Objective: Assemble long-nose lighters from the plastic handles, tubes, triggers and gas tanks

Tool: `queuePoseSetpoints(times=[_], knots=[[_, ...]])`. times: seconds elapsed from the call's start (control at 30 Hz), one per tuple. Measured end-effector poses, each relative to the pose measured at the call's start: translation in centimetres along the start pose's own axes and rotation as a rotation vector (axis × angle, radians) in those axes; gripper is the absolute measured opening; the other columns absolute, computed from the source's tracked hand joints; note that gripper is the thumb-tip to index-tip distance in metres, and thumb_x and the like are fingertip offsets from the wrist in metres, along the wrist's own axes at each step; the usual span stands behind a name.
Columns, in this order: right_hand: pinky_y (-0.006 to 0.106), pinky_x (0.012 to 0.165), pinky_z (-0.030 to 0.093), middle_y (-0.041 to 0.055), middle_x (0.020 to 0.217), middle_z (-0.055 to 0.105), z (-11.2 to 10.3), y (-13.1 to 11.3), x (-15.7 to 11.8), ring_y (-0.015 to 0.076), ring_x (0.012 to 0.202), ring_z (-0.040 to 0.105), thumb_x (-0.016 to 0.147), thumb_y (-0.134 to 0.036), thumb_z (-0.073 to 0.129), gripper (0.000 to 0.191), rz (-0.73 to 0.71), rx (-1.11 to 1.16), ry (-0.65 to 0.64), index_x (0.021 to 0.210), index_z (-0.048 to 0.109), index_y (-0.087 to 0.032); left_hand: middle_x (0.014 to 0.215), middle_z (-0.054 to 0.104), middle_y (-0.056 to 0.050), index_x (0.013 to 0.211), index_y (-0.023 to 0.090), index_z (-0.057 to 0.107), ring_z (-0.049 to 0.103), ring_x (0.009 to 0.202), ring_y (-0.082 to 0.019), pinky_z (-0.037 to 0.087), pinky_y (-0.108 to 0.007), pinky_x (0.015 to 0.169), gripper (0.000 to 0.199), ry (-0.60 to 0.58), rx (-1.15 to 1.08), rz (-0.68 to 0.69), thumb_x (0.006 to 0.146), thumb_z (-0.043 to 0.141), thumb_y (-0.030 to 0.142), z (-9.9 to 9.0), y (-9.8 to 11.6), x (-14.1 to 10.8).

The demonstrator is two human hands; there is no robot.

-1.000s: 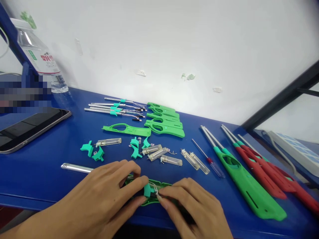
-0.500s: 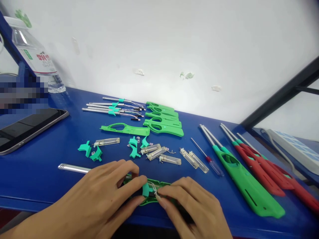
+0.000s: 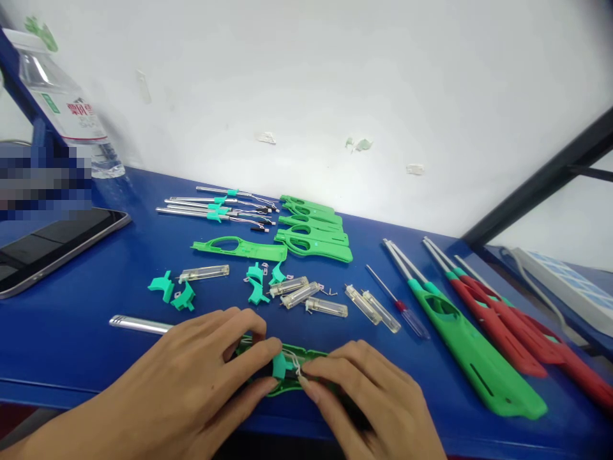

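Note:
At the table's front edge lies an opened green lighter casing [image 3: 311, 351], partly covered by both hands. My left hand [image 3: 211, 364] pinches a teal trigger [image 3: 279, 365] between thumb and index finger inside it. My right hand [image 3: 368, 390] has its thumb and index finger closed on thin white wires [image 3: 297, 365] just right of the trigger. A silver metal tube [image 3: 138, 324] sticks out to the left from behind my left hand. What lies in the casing under my right fingers is hidden.
Beyond the hands lie teal triggers [image 3: 163, 285], clear fuel tanks [image 3: 326, 307], green casing halves [image 3: 239, 248] and wired metal tubes [image 3: 191, 214]. Rightward are a screwdriver [image 3: 412, 321], a green lighter [image 3: 479, 358] and red lighters [image 3: 502, 326]. A phone [image 3: 57, 246] and bottle [image 3: 71, 115] stand left.
The hands and the casing stay almost where they were, with the same grip. The view has shifted very slightly.

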State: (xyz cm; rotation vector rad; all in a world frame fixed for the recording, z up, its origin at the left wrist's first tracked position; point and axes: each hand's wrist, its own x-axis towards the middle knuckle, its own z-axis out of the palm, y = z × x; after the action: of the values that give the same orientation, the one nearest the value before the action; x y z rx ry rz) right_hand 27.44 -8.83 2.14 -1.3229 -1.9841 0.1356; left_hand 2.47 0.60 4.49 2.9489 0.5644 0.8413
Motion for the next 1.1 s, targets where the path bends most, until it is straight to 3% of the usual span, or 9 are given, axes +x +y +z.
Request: queuePoseSetpoints(times=[0.63, 0.93, 1.1], knots=[[0.027, 0.084, 0.06, -0.0054, 0.097, 0.079, -0.11, -0.19, -0.07, 0.0145, 0.082, 0.077, 0.113, -0.025, 0.068, 0.009, 0.018, 0.006, -0.009, 0.117, 0.072, -0.032, 0.112, 0.072, -0.005, 0.129, 0.026, 0.062, 0.074, 0.097, -0.023, 0.061, -0.039, 0.08, 0.023, 0.005, 0.003, -0.001, 0.12, 0.04, 0.023, 0.04, -0.11, 0.14], [0.027, 0.084, 0.058, -0.006, 0.097, 0.079, -0.18, -0.27, -0.13, 0.0141, 0.081, 0.076, 0.113, -0.025, 0.069, 0.008, 0.019, 0.006, -0.012, 0.117, 0.071, -0.032, 0.117, 0.071, 0.0, 0.13, 0.031, 0.065, 0.073, 0.105, -0.017, 0.056, -0.032, 0.093, 0.028, 0.008, -0.008, -0.086, 0.123, 0.038, 0.029, 0.17, 0.25, -0.5], [0.028, 0.084, 0.059, -0.006, 0.098, 0.079, -0.24, -0.4, -0.06, 0.0147, 0.082, 0.076, 0.113, -0.025, 0.069, 0.009, 0.033, 0.008, -0.017, 0.118, 0.071, -0.032, 0.118, 0.069, -0.003, 0.133, 0.026, 0.062, 0.07, 0.106, -0.018, 0.053, -0.033, 0.092, 0.031, 0.011, 0.046, -0.027, 0.124, 0.033, 0.026, 0.5, -0.01, -0.19]])
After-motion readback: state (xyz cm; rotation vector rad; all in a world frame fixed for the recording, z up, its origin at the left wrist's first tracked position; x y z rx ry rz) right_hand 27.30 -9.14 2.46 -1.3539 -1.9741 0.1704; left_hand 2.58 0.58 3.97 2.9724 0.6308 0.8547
